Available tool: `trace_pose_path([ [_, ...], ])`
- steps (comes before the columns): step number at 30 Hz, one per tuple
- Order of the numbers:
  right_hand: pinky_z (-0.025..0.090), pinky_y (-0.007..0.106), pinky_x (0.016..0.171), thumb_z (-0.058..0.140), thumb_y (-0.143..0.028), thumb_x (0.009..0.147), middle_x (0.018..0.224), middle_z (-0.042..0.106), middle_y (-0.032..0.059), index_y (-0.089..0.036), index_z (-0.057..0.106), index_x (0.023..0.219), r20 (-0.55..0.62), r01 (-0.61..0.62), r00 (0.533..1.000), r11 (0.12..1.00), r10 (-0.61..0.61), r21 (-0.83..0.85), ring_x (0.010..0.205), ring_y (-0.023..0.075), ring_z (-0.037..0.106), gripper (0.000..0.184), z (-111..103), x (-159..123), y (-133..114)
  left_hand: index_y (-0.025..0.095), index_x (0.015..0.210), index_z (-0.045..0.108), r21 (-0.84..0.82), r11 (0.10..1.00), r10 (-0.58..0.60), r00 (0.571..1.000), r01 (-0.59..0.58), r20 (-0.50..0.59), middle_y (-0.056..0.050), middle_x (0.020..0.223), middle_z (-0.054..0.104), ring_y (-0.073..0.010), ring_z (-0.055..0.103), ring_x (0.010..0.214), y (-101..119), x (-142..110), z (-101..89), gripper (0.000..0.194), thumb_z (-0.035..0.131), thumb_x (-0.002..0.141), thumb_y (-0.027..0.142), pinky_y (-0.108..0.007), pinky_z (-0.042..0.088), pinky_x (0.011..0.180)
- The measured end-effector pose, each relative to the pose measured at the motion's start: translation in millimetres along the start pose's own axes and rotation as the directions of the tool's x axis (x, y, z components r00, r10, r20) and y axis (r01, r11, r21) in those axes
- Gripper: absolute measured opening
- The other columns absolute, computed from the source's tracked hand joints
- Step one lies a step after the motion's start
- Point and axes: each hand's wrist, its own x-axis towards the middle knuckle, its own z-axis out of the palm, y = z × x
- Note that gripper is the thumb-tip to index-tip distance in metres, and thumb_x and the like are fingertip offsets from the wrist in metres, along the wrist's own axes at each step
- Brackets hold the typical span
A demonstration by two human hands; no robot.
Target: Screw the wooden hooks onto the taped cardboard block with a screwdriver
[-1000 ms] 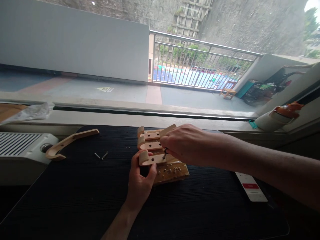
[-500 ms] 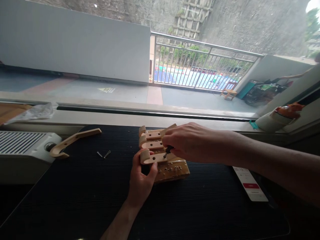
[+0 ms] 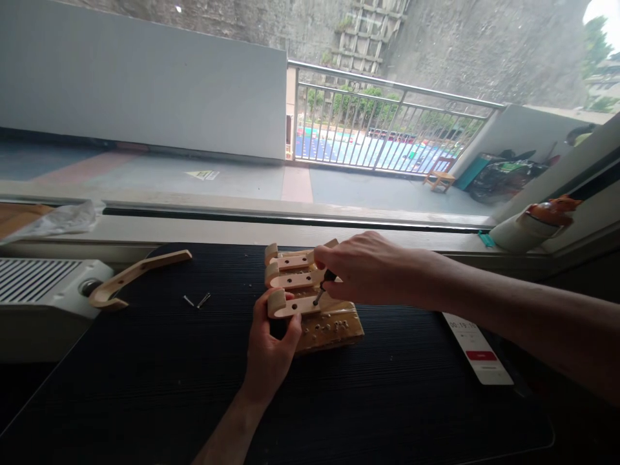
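My left hand (image 3: 274, 336) grips the curved end of a pale wooden hook (image 3: 305, 306), thumb on the near side and fingers on the far side. Closed around the dark handle of a screwdriver (image 3: 320, 292) is my right hand (image 3: 356, 266). The screwdriver slants down, its tip at the hook's right-hand hole; a screw head there is too small to make out. Beneath the hook lies a tape-wrapped wooden block (image 3: 334, 330) with several small holes. Two or more similar wooden hooks (image 3: 291, 280) lie side by side on its far part, partly hidden by my right hand.
On the black table (image 3: 169, 387), a few loose screws (image 3: 197, 301) lie left of the block. A separate wooden hook (image 3: 140, 274) rests at the table's left edge by a white radiator (image 3: 53, 284). A phone (image 3: 479, 352) lies at right; a white bottle (image 3: 520, 231) stands by the window.
My right hand has lifted slightly and turned, so more of the screwdriver's shaft shows. Its tip stays at the same hole, and my left hand keeps its hold. The whole view has shifted a little.
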Motion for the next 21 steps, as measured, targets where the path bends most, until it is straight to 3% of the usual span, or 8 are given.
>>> trace_pose_path([
  [6, 0.027, 0.024, 0.059, 0.048, -0.013, 0.081, 0.080, 0.062, 0.0028, -0.016, 0.055, 0.083, -0.008, 0.186, 0.982, 0.982, -0.186, 0.020, 0.067, 0.0107, 0.049, 0.008, -5, -3, 3, 0.021, 0.110, 0.047, -0.020, 1.000, -0.004, 1.000, 0.004, -0.001, -0.003, 0.105, 0.057, -0.0180, 0.053, 0.106, -4, 0, 1.1, 0.037, 0.060, 0.076, 0.021, -0.036, 0.036, 0.101],
  [10, 0.027, 0.024, 0.058, 0.046, -0.015, 0.084, 0.077, 0.060, 0.0032, -0.014, 0.056, 0.081, 0.021, 0.127, 0.992, 0.991, -0.128, 0.052, 0.062, 0.0091, 0.045, 0.010, -1, 1, 0, 0.021, 0.110, 0.047, -0.004, 1.000, -0.009, 1.000, 0.009, -0.005, -0.003, 0.106, 0.057, -0.0176, 0.053, 0.106, -3, 0, 1.6, 0.036, 0.060, 0.076, 0.019, -0.035, 0.036, 0.101],
  [15, 0.019, 0.025, 0.052, 0.035, -0.031, 0.089, 0.061, 0.054, 0.0022, -0.014, 0.058, 0.072, -0.041, -0.076, 0.996, 0.997, 0.076, 0.000, 0.048, 0.0079, 0.034, 0.033, 9, 3, 7, 0.021, 0.109, 0.047, -0.005, 1.000, 0.013, 1.000, -0.013, -0.001, -0.003, 0.106, 0.056, -0.0178, 0.052, 0.107, -4, 1, 1.0, 0.035, 0.060, 0.076, 0.018, -0.036, 0.036, 0.101],
  [18, 0.020, 0.024, 0.051, 0.035, -0.035, 0.088, 0.061, 0.055, 0.0019, -0.015, 0.059, 0.070, -0.043, -0.028, 0.999, 0.999, 0.030, 0.047, 0.049, 0.0075, 0.034, 0.036, 12, -2, 16, 0.021, 0.109, 0.047, -0.006, 1.000, 0.004, 1.000, -0.004, -0.001, -0.003, 0.106, 0.056, -0.0180, 0.053, 0.106, -4, 1, 0.7, 0.036, 0.060, 0.076, 0.019, -0.037, 0.037, 0.101],
  [21, 0.026, 0.023, 0.055, 0.039, -0.031, 0.087, 0.070, 0.060, 0.0029, -0.015, 0.061, 0.076, -0.093, 0.069, 0.994, 0.991, -0.058, 0.114, 0.058, 0.0085, 0.044, 0.029, 10, -8, 18, 0.021, 0.108, 0.048, -0.003, 1.000, 0.017, 1.000, -0.017, 0.000, -0.002, 0.106, 0.056, -0.0177, 0.053, 0.106, -3, 1, 0.6, 0.034, 0.060, 0.076, 0.019, -0.036, 0.037, 0.101],
])
